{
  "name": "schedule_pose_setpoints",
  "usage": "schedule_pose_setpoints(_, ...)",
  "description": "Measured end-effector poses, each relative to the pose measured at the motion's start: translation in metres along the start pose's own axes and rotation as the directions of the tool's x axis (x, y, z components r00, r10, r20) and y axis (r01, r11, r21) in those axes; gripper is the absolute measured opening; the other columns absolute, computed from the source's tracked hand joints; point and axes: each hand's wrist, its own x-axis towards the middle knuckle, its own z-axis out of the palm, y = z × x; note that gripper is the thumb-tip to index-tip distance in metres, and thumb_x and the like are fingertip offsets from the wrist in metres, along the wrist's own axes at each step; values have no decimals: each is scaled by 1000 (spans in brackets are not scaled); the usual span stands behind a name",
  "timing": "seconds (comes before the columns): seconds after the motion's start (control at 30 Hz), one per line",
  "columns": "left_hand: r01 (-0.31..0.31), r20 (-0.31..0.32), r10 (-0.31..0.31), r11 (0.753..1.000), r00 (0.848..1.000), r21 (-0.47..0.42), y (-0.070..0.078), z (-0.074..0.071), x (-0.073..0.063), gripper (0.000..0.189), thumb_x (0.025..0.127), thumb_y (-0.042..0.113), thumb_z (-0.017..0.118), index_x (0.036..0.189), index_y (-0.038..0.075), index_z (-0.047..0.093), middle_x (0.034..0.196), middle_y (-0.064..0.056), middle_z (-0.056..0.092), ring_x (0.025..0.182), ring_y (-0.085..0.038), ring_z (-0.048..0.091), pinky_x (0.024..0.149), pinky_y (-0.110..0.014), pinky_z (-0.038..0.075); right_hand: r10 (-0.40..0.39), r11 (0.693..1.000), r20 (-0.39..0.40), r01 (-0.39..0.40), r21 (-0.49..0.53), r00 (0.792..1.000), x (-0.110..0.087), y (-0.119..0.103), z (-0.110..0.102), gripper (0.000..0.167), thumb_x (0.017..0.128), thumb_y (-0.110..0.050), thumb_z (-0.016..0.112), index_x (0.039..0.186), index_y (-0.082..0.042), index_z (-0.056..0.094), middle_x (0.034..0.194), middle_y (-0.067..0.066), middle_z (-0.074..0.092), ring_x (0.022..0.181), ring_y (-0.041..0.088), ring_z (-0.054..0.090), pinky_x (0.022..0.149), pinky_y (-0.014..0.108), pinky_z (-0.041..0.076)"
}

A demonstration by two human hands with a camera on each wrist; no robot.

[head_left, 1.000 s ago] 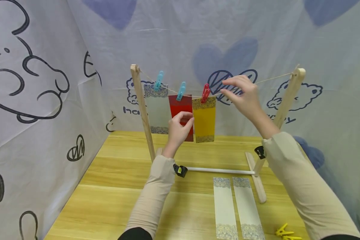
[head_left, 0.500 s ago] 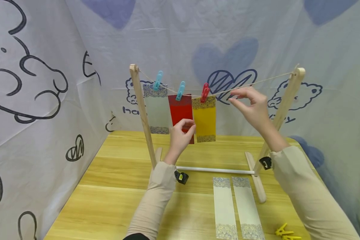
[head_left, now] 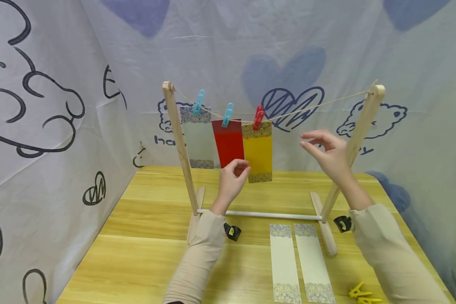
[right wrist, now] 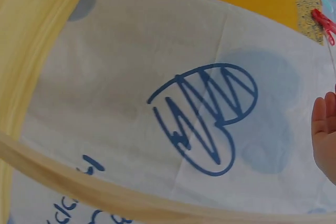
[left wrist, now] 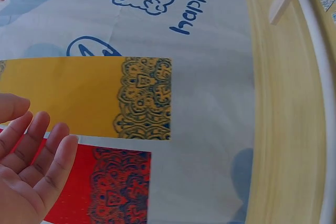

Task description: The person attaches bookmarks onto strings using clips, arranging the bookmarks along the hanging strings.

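Note:
My left hand (head_left: 232, 181) hovers in front of the lower part of the red card (head_left: 228, 143), loosely bent and holding nothing. In the left wrist view its fingers (left wrist: 58, 156) lie over the red card and beside the yellow card (left wrist: 73, 98). Out to the right of the yellow card, my right hand (head_left: 328, 156) is in the air near the right post, its thumb and fingers apart. A red clothespin (head_left: 258, 118) fixes the yellow card to the string (head_left: 308, 109). One blue clothespin (head_left: 227, 115) bears the red card; another blue clothespin (head_left: 199, 102) bears a pale card (head_left: 199, 139).
The string runs between a left wooden post (head_left: 180, 147) and a right wooden post (head_left: 359, 135), joined low down by a white rod (head_left: 270, 215). Two pale lace-patterned cards, a left one (head_left: 285, 261) and a right one (head_left: 313, 261), lie on the table beside yellow clothespins (head_left: 359, 291).
Both hands have drawn away from the string. My right hand has moved right and down; my left has dropped lower over the red card. The clipped cards stay hanging.

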Motion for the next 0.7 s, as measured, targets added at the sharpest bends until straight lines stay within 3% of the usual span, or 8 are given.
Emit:
schedule_pose_setpoints(0.2, 36, 9, -36, 999, 999, -10, -4, 5, -6, 15, 84, 6, 60, 97, -2, 63, 85, -10, 64, 71, -18, 58, 63, -24, 48, 21, 999, -16, -21, 28, 1000, -16, 5, -7, 23, 68, 28, 57, 88, 18, 59, 89, 21, 62, 81, 12, 58, 73, 18, 46)
schedule_pose_setpoints(0.4, 61, 14, -61, 998, 998, -8, -11, 9, -14, 15, 84, 7, 61, 95, -3, 63, 84, -10, 64, 72, -20, 58, 63, -25, 48, 109, 994, -25, -109, 31, 994, -32, 2, -12, 19, 71, 25, 57, 89, 19, 57, 89, 17, 63, 79, 8, 56, 71, 16, 45)
schedule_pose_setpoints(0.7, 102, 26, -103, 995, 994, 11, -25, 19, -31, 14, 84, 7, 61, 94, -2, 64, 83, -9, 64, 74, -21, 57, 65, -29, 48, 143, 986, -47, -139, 88, 989, -59, 12, -20, 18, 70, 27, 54, 87, 21, 56, 88, 14, 65, 74, 9, 57, 68, 14, 46)
